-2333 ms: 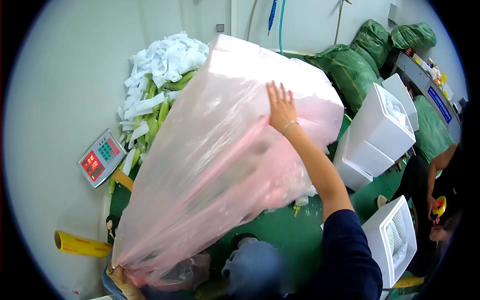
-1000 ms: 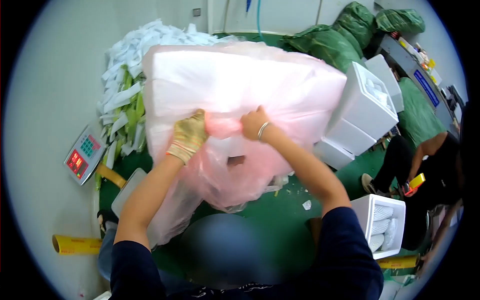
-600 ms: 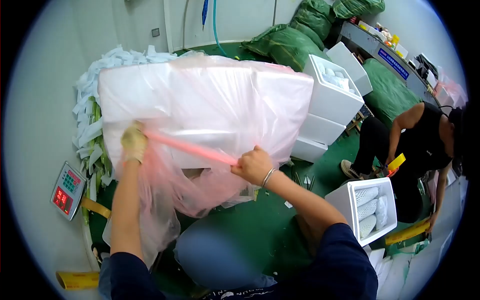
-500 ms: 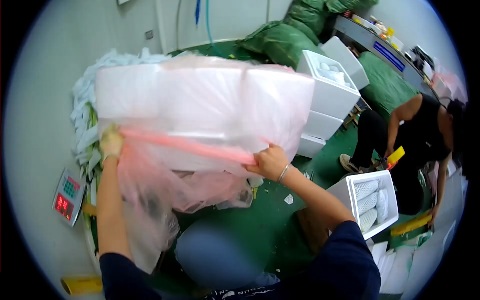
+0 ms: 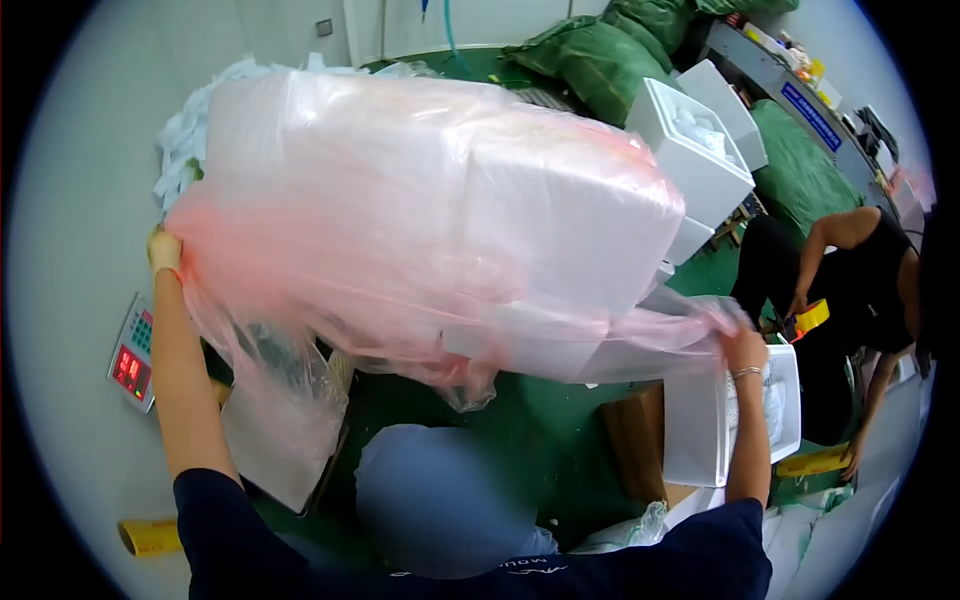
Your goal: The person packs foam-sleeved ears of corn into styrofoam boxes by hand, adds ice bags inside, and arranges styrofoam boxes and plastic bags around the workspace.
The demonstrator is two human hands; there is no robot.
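Observation:
A large sheet of thin pink plastic film (image 5: pixel 330 250) drapes over a bulky stack of white foam boxes (image 5: pixel 560 190). My left hand (image 5: pixel 163 252) is closed on the film's edge at the stack's left side. Far out to the right, my right hand (image 5: pixel 742 350) grips a gathered end of the same film, close to an open white foam box (image 5: pixel 695 425). Between my hands the film sags along the stack's near side, its loose lower edge hanging above the green floor. Through the film the box edges show only faintly.
A scale with a red display (image 5: pixel 130 370) stands at left, near a yellow tape roll (image 5: pixel 150 537). Right, a person (image 5: pixel 850 250) crouches with a yellow tape dispenser (image 5: pixel 812 318). More foam boxes (image 5: pixel 690 150) and green sacks (image 5: pixel 590 65) stand behind.
My hands have spread apart, the right one moving far right and the left one slightly left. The bunched pink film has opened out over the front of the stack.

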